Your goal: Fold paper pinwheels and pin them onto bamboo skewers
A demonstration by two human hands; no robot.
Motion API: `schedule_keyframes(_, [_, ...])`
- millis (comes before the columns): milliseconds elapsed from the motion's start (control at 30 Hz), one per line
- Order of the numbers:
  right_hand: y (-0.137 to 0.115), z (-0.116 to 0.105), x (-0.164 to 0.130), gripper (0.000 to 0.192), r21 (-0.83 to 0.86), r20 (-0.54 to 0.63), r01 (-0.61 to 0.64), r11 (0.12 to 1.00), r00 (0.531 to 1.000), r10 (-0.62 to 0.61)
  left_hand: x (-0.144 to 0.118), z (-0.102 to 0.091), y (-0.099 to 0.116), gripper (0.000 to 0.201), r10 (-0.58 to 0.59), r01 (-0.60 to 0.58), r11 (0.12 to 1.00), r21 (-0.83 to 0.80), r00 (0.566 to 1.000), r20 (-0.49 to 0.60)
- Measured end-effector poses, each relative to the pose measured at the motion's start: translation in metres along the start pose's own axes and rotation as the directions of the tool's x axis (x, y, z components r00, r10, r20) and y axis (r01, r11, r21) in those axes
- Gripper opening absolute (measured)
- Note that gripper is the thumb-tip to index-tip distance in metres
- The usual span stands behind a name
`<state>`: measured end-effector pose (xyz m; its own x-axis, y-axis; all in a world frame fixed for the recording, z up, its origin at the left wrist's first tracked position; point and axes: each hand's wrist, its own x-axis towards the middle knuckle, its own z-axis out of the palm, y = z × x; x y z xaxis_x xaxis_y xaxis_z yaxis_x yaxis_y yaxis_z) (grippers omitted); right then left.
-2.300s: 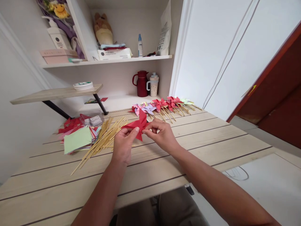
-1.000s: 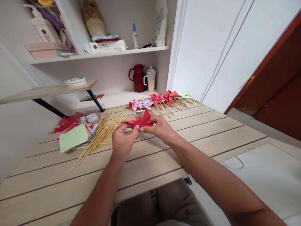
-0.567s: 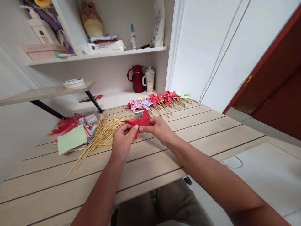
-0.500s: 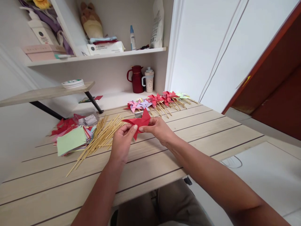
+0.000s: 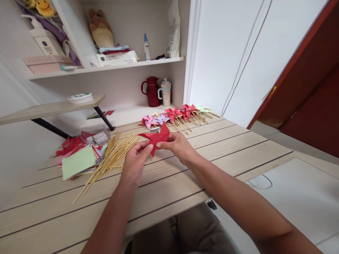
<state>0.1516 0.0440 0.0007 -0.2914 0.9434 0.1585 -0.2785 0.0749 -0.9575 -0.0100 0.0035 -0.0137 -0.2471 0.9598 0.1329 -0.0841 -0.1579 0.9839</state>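
Note:
A red paper pinwheel (image 5: 158, 135) is held up above the table, its folded points spread out. My left hand (image 5: 139, 155) pinches its lower left part between thumb and fingers. On the right side my right hand (image 5: 177, 145) grips it, thumb lying across the front near the middle. No stick shows on this pinwheel. Just left of my left hand lies a loose pile of thin wooden sticks (image 5: 113, 157). Behind the held pinwheel, partly covered by it, is a small grey-white object (image 5: 155, 129) whose kind I cannot make out.
Finished pinwheels on sticks (image 5: 173, 114) lie in a row at the table's back. Coloured paper sheets (image 5: 78, 162) and red folded paper (image 5: 69, 145) sit at the left by a clear plastic container (image 5: 102, 135). A small raised shelf (image 5: 50, 107) overhangs the back left. A red jug (image 5: 153, 92) stands behind.
The left hand has shifted slightly left along the pinwheel's edge, its thumb a little farther from the right thumb. The whole view has moved slightly; both hands keep their hold.

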Motion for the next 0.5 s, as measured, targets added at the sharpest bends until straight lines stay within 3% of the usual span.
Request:
schedule_keyframes(200, [0.0019, -0.0007, 0.0002, 0.029, -0.008, 0.017, 0.014, 1.0, 1.0, -0.014, -0.0007, 0.0006, -0.0009, 0.04, -0.005, 0.005, 1.0, -0.002, 0.999, 0.047])
schedule_keyframes(300, [0.0043, -0.0033, 0.0008, 0.025, -0.131, 0.01, 0.089, 0.987, 0.996, -0.088, 0.0013, -0.0015, -0.0021, 0.045, 0.115, -0.113, 0.984, 0.14, 0.993, -0.008])
schedule_keyframes(333, [0.0045, -0.0044, 0.0008, 0.021, -0.231, -0.006, 0.146, 0.962, 0.988, -0.151, 0.0018, -0.0025, -0.0018, 0.051, 0.213, -0.195, 0.951, 0.241, 0.976, -0.053])
schedule_keyframes(400, [0.0037, -0.0064, 0.0004, 0.01, -0.463, -0.009, 0.27, 0.844, 0.951, -0.31, 0.0014, -0.0042, 0.0003, 0.066, 0.452, -0.346, 0.801, 0.488, 0.885, -0.115])
schedule_keyframes(467, [0.0015, -0.0078, -0.0003, 0.003, -0.633, 0.039, 0.365, 0.683, 0.896, -0.443, -0.0007, -0.0051, 0.0037, 0.078, 0.623, -0.405, 0.605, 0.686, 0.777, -0.091])
schedule_keyframes(500, [0.0002, -0.0082, -0.0006, 0.005, -0.684, 0.071, 0.396, 0.612, 0.872, -0.484, -0.0021, -0.0051, 0.0053, 0.08, 0.661, -0.408, 0.533, 0.742, 0.748, -0.064])
